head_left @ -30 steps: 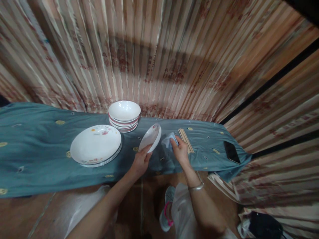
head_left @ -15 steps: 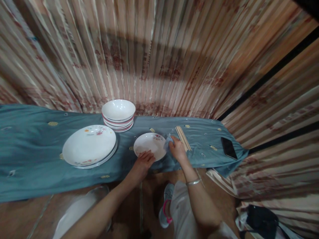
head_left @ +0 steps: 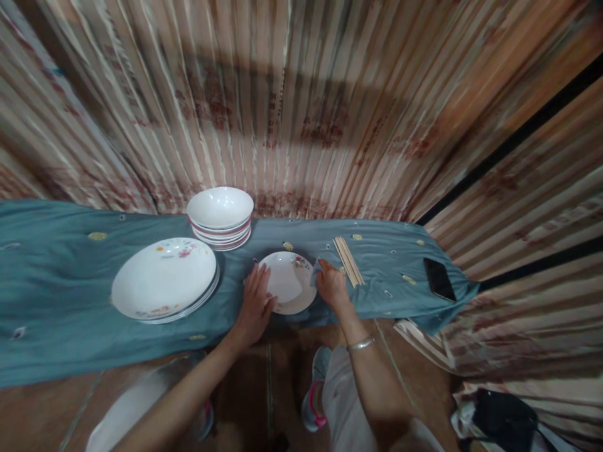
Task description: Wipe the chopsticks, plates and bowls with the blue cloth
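A white plate with a small floral pattern lies on the cloth-covered table in front of me. My left hand holds its left rim, the thumb reaching over the plate's face and the fingers along the edge. At the right rim, my right hand is closed around a small bluish-grey cloth, which touches the plate. Just beyond that hand lies a bundle of chopsticks.
Large floral plates are stacked at the left. Behind them stands a pile of white bowls with red bands. A black phone lies near the right end of the teal tablecloth. Pleated curtains hang close behind the table.
My left hand has moved from the plate's near side to its left rim. My right hand, with the cloth, stays at the right rim. The view has shifted slightly.
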The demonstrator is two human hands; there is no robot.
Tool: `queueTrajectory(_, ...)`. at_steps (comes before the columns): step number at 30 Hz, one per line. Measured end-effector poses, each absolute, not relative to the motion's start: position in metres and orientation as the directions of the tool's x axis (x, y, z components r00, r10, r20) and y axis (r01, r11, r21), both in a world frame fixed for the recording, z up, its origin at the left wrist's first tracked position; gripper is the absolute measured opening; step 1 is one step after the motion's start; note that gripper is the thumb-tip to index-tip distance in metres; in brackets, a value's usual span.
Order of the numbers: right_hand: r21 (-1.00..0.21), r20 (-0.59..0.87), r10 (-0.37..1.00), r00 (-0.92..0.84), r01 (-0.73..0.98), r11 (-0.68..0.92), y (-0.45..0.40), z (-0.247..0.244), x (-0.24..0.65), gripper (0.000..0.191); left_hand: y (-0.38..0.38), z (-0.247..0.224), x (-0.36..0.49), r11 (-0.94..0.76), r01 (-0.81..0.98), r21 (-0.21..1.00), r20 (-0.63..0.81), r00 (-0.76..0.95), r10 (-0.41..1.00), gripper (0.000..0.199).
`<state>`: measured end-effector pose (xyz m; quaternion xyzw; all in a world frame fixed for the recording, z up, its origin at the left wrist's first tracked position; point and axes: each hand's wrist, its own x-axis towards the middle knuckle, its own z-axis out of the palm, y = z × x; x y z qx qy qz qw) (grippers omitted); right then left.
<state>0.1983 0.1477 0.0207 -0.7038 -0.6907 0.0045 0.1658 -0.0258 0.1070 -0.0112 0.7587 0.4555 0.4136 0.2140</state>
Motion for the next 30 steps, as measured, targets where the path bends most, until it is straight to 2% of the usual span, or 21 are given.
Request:
queueTrajectory(3, -0.240, 0.286, 0.957, 0.050, 0.971, 0.021, 0.153, 0.015, 0.198, 0.035, 0.116, -0.025, -0.029, -0.195, 0.343, 0.919, 0.213, -0.014, 0.977, 0.068)
queueTrajectory(5, -0.236, 0.347, 0.938, 0.010, 0.969, 0.077, 0.158, 0.010, 0.198, 0.033, 0.120, -0.034, -0.030, -0.049, 0.215, 0.975, 0.064, -0.065, 0.996, 0.069)
queueTrajectory(7, -0.234, 0.408, 0.912, -0.041, 0.961, 0.148, 0.162, 0.006, 0.197, 0.032, 0.122, -0.039, -0.030, 0.024, 0.126, 0.992, -0.013, -0.082, 0.997, 0.068)
queueTrajectory(18, -0.326, 0.490, 0.865, -0.109, 0.897, 0.297, 0.184, 0.000, 0.174, 0.029, 0.121, -0.020, -0.030, 0.088, -0.154, 0.984, -0.098, -0.058, 0.993, 0.061)
queueTrajectory(25, -0.264, 0.408, 0.899, -0.162, 0.921, 0.286, 0.197, 0.005, 0.151, 0.032, 0.120, -0.005, -0.030, 0.150, -0.297, 0.943, -0.161, -0.015, 0.987, 0.063)
queueTrajectory(30, -0.236, 0.343, 0.900, -0.268, 0.903, 0.358, 0.194, 0.014, 0.135, 0.037, 0.119, -0.006, -0.031, 0.160, -0.358, 0.920, -0.170, 0.004, 0.985, 0.060)
